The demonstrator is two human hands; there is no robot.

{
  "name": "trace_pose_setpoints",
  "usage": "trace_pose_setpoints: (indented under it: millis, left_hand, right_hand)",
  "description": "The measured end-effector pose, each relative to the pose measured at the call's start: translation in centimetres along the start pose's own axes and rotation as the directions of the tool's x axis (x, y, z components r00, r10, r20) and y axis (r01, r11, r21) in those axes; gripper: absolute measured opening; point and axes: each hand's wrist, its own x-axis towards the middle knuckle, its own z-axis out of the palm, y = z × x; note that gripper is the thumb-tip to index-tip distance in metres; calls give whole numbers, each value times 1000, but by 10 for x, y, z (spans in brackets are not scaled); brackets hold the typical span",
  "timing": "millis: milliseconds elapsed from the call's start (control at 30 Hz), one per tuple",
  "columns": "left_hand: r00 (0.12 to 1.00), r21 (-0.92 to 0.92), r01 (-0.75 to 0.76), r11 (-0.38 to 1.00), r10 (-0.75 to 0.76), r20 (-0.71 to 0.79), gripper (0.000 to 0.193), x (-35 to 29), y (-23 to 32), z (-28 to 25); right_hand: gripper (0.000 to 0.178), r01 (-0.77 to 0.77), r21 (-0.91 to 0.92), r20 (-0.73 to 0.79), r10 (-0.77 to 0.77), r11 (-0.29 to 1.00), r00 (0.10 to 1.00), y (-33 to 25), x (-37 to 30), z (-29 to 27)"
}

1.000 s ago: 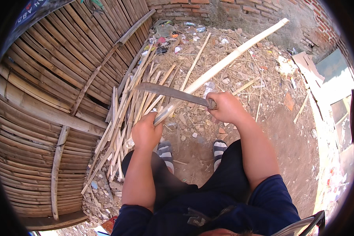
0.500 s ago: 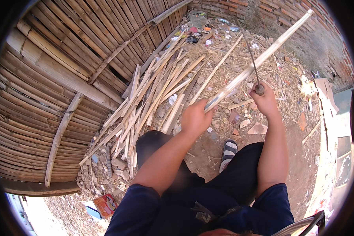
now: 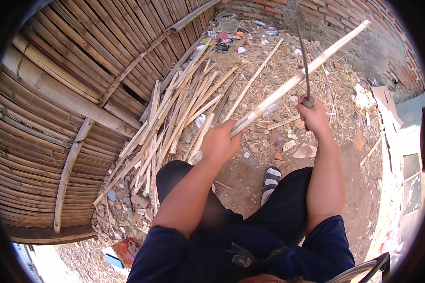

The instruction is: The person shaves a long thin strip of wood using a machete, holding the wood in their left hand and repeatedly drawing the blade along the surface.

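Observation:
My left hand (image 3: 220,143) is closed round the near end of a long, pale split bamboo strip (image 3: 293,85), which slants up and away to the right. In my right hand (image 3: 313,114) is the handle of a long-bladed knife (image 3: 304,52), seen nearly edge-on, its thin dark blade pointing up and away. The blade crosses the strip in this view; whether they touch I cannot tell. Both hands are held out above the ground in front of my knees.
A heap of split bamboo strips (image 3: 179,113) lies on the left, beside a bamboo slat wall (image 3: 56,127). Rubble, straw and litter (image 3: 255,61) spread toward the brick wall (image 3: 316,16). A loose strip (image 3: 255,78) lies beyond my left hand. My sandalled foot (image 3: 271,181) is below.
The knife blade has swung more upright and reaches higher in the view, as my right fist turned. My left hand and the bamboo strip have shifted slightly left in the picture.

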Motion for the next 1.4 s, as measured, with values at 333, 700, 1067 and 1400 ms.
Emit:
trace_pose_setpoints:
  millis: [333, 700, 1067, 1400]
  left_hand:
    - [988, 88, -82, 993, 93, -125, 34, 4, -14, -38]
    - [993, 72, -35, 997, 43, -111, 30, 2, -13, -37]
    - [962, 229, -142, 963, 189, -197, 24, -12, -38, -117]
    - [969, 11, 241, 970, -240, -59, 32, -196, -112, -169]
  right_hand:
    - [29, 53, -123, 39, -49, 991, 998, 2, -3, -18]
    - [29, 364, -424, 265, -271, 830, 926, -21, -30, 16]
    - [32, 16, -34, -149, -20, 999, 989, 13, -6, -49]
    - [30, 36, -83, 72, -30, 996, 997, 7, -15, -58]
